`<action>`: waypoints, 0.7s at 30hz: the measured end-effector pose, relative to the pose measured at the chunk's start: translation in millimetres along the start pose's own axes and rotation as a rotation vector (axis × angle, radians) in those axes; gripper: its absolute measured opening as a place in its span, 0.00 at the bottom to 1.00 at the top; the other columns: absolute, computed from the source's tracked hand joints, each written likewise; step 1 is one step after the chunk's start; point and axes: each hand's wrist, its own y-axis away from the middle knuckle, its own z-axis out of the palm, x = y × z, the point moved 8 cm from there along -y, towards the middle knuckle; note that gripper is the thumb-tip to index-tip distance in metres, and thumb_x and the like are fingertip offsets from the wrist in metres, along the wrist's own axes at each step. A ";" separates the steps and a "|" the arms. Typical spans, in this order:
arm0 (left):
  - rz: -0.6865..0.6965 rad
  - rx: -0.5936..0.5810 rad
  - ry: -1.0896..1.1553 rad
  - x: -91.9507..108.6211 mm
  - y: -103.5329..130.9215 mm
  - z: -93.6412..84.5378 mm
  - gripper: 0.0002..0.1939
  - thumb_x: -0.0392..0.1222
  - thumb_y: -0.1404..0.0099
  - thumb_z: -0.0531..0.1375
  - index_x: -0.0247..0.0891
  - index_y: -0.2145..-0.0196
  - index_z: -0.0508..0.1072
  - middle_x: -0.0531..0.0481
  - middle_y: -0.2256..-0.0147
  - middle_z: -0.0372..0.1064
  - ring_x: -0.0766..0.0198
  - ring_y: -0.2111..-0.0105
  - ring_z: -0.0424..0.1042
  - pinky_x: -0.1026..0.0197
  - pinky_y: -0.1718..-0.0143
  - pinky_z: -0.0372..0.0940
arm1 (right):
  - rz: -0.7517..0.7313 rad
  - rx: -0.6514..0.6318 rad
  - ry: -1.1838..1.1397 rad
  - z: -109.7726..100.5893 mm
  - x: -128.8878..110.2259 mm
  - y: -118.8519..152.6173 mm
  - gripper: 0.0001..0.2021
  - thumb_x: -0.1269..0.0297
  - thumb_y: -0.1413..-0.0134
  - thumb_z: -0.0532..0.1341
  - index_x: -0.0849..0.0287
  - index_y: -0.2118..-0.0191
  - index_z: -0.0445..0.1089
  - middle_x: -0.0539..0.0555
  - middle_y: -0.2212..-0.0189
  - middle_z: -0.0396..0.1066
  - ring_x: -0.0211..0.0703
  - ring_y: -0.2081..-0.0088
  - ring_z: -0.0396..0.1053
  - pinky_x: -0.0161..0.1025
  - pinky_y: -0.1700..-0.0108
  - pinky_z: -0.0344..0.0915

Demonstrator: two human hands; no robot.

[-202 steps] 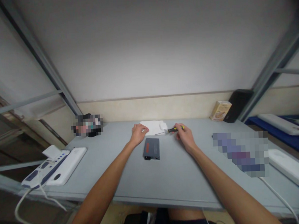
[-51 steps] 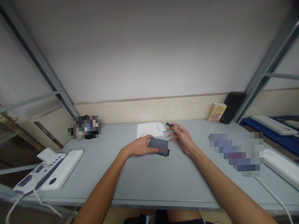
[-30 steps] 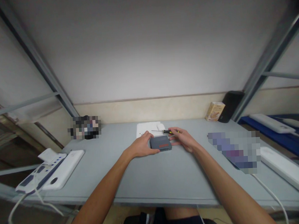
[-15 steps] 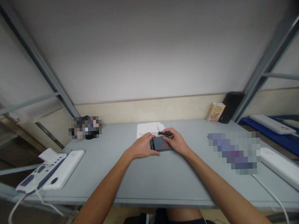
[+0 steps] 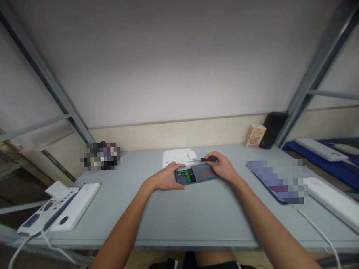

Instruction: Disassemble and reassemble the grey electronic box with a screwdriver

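Note:
Low over the grey table lies a dark grey device in two parts. Its base (image 5: 184, 176), with a green circuit board showing, is gripped at the left end by my left hand (image 5: 166, 178), thumb and fingers on opposite edges. The dark cover (image 5: 203, 172), marked in red, overlaps the base on the right. My right hand (image 5: 224, 166) holds the cover's right end and also a black-handled screwdriver (image 5: 208, 159), whose thin shaft points left. Behind them is a white sheet (image 5: 174, 155) with a small white object (image 5: 191, 154) on it.
On the left of the table (image 5: 195, 225) are a power strip (image 5: 48, 209) and a white slab-like device (image 5: 78, 206). A yellow box (image 5: 255, 136) and black case (image 5: 273, 129) stand at back right. A blurred phone-like object and long white bar (image 5: 339, 207) lie right.
The cover has slid right off part of the base, exposing the green board. My right hand has moved right with the cover and screwdriver; my left hand has shifted slightly left.

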 end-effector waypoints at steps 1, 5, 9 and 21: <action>0.004 -0.003 0.003 -0.9 0.1 0.7 0.46 0.57 0.50 0.72 0.44 0.37 0.63 0.45 0.52 0.62 0.51 0.50 0.66 0.51 0.46 0.63 | 0.000 0.022 -0.002 -2.1 -3.4 0.0 0.09 0.67 0.52 0.64 0.53 0.63 0.77 0.52 0.61 0.76 0.48 0.57 0.71 0.46 0.49 0.64; 0.040 0.013 -0.007 -0.8 -0.7 2.8 0.46 0.60 0.49 0.71 0.45 0.37 0.62 0.43 0.50 0.61 0.50 0.48 0.64 0.49 0.43 0.61 | 0.078 0.060 -0.134 7.7 -22.1 3.5 0.11 0.59 0.46 0.63 0.53 0.57 0.75 0.52 0.62 0.76 0.45 0.63 0.71 0.42 0.59 0.69; 0.070 0.031 -0.045 2.2 -2.0 3.5 0.39 0.59 0.46 0.70 0.45 0.40 0.67 0.43 0.51 0.63 0.49 0.48 0.62 0.47 0.42 0.58 | 0.220 0.028 -0.354 34.9 -30.6 10.3 0.17 0.49 0.44 0.62 0.52 0.53 0.71 0.48 0.77 0.71 0.40 0.78 0.66 0.35 0.76 0.64; 0.039 -0.003 -0.043 -0.5 -0.9 2.2 0.36 0.57 0.46 0.70 0.48 0.41 0.68 0.44 0.52 0.63 0.48 0.48 0.60 0.45 0.41 0.56 | 0.196 0.089 -0.208 6.3 -27.8 6.5 0.20 0.45 0.48 0.65 0.54 0.56 0.74 0.45 0.84 0.64 0.37 0.84 0.58 0.34 0.82 0.54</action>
